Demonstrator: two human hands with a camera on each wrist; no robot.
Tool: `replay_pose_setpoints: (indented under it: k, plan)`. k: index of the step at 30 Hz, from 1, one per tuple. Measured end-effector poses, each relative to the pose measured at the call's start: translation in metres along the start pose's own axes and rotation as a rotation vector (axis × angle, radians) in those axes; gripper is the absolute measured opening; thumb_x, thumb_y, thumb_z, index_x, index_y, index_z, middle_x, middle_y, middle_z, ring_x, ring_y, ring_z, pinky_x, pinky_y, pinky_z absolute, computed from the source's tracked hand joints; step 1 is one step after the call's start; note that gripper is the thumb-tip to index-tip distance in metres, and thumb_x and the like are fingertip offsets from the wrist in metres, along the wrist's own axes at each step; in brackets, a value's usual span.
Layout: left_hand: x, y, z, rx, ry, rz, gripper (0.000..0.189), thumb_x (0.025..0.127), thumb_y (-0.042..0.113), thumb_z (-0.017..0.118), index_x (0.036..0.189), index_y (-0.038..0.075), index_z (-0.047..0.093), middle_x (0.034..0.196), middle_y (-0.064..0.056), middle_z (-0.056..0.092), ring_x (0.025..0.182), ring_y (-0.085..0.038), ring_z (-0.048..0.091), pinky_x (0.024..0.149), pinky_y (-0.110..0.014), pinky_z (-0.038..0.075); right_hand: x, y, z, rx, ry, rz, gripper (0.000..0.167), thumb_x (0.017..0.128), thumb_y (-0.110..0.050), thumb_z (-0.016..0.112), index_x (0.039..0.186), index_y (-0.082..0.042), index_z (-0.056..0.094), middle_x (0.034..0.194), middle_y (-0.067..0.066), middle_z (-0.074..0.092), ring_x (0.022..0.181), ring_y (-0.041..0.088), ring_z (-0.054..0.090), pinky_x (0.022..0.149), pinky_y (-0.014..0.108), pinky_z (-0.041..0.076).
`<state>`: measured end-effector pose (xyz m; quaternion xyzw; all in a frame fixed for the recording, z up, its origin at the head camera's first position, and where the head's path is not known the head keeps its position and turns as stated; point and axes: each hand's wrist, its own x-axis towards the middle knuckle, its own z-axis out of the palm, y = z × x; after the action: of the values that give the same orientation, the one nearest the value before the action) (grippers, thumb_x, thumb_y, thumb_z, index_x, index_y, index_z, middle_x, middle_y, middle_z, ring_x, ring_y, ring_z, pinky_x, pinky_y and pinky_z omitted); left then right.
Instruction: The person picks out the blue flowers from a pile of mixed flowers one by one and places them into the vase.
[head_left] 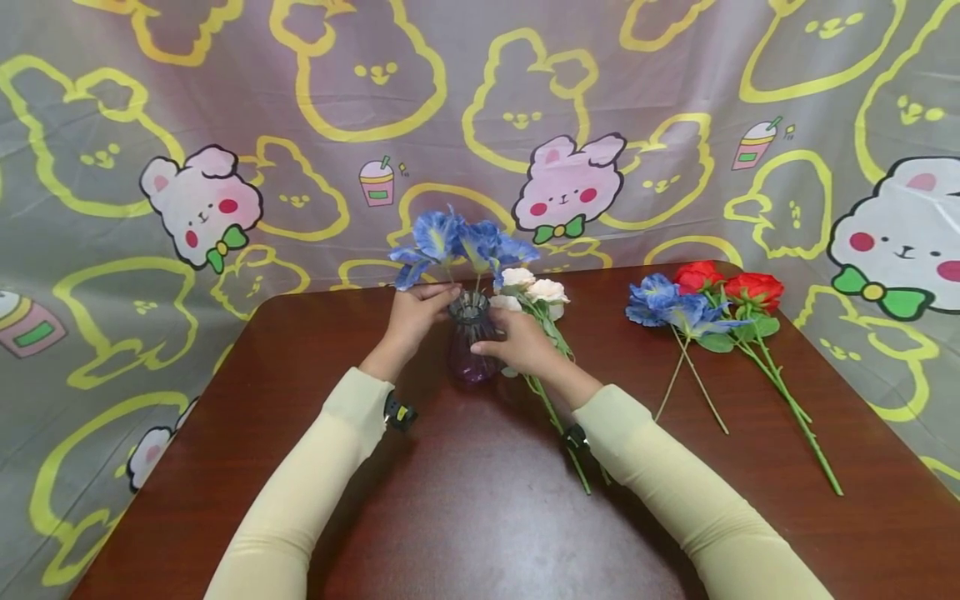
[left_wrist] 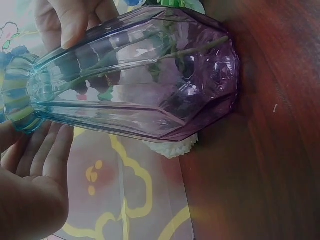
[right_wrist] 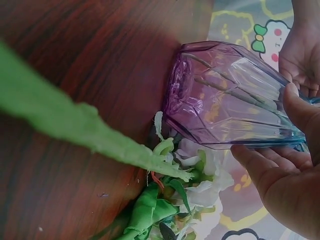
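Note:
A glass vase (head_left: 472, 342), purple at its base and bluish at the neck, stands upright on the table. Blue flowers (head_left: 465, 242) rise from its mouth, and their thin stems (right_wrist: 235, 92) show through the glass. My right hand (head_left: 525, 337) holds the vase from the right, with the thumb on the near side and the fingers around the far side. On the left, my left hand (head_left: 416, 317) is at the rim, just below the blossoms. Its fingers (left_wrist: 55, 150) extend loosely behind the neck in the left wrist view; the fingertips are partly hidden.
White flowers (head_left: 547, 292) with green stems lie close behind and right of the vase, under the right forearm. Farther right on the brown table (head_left: 480, 517) lie more blue flowers (head_left: 675, 308) and red roses (head_left: 753, 290). A patterned curtain (head_left: 450, 100) hangs behind.

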<state>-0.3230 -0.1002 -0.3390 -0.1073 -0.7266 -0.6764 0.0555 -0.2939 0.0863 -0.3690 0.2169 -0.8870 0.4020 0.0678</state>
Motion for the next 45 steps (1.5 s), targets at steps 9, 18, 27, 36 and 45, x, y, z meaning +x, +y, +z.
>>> replay_pose_setpoints:
  k: [9, 18, 27, 36, 45]
  plan:
    - [-0.004, -0.004, -0.003, -0.027, -0.023, -0.036, 0.033, 0.094, 0.012, 0.066, 0.119, -0.009, 0.064, 0.120, -0.018, 0.065, 0.109, -0.022, 0.062, 0.087, -0.038, 0.054, 0.001, 0.001, 0.001, -0.006, 0.005, -0.005, 0.060, 0.081, -0.023, 0.081, 0.128, 0.007, 0.058, 0.121, 0.023, 0.063, 0.109, 0.034, 0.062, 0.095, 0.042, 0.048]
    - [-0.007, -0.011, -0.008, -0.062, -0.060, -0.021, 0.036, 0.094, 0.013, 0.065, 0.122, -0.009, 0.062, 0.124, -0.021, 0.061, 0.110, -0.027, 0.062, 0.093, -0.044, 0.050, 0.002, 0.001, 0.001, 0.000, -0.001, -0.013, 0.059, 0.081, -0.023, 0.081, 0.127, 0.007, 0.058, 0.118, 0.023, 0.064, 0.107, 0.034, 0.063, 0.093, 0.042, 0.049]
    - [-0.013, -0.025, -0.018, -0.010, -0.196, 0.005, 0.038, 0.096, 0.009, 0.062, 0.130, -0.008, 0.057, 0.125, -0.024, 0.060, 0.105, -0.017, 0.062, 0.095, -0.034, 0.049, 0.002, 0.000, 0.000, -0.002, -0.011, 0.005, 0.060, 0.082, -0.024, 0.080, 0.129, 0.007, 0.057, 0.121, 0.023, 0.063, 0.108, 0.034, 0.062, 0.094, 0.042, 0.049]
    - [-0.017, -0.038, -0.019, 0.158, -0.259, 0.091, 0.039, 0.086, 0.010, 0.075, 0.122, -0.003, 0.065, 0.115, -0.017, 0.068, 0.108, -0.025, 0.064, 0.091, -0.034, 0.051, 0.002, 0.001, 0.002, 0.042, -0.016, 0.010, 0.049, 0.083, -0.021, 0.079, 0.123, 0.002, 0.062, 0.116, 0.018, 0.067, 0.107, 0.030, 0.064, 0.090, 0.039, 0.051]
    - [-0.024, -0.027, -0.017, 0.204, -0.266, 0.099, 0.042, 0.085, 0.009, 0.076, 0.122, -0.005, 0.064, 0.115, -0.019, 0.067, 0.108, -0.028, 0.064, 0.090, -0.035, 0.052, 0.003, 0.002, 0.003, 0.065, -0.028, 0.025, 0.054, 0.084, -0.021, 0.078, 0.127, 0.004, 0.058, 0.121, 0.020, 0.064, 0.110, 0.032, 0.062, 0.092, 0.041, 0.050]
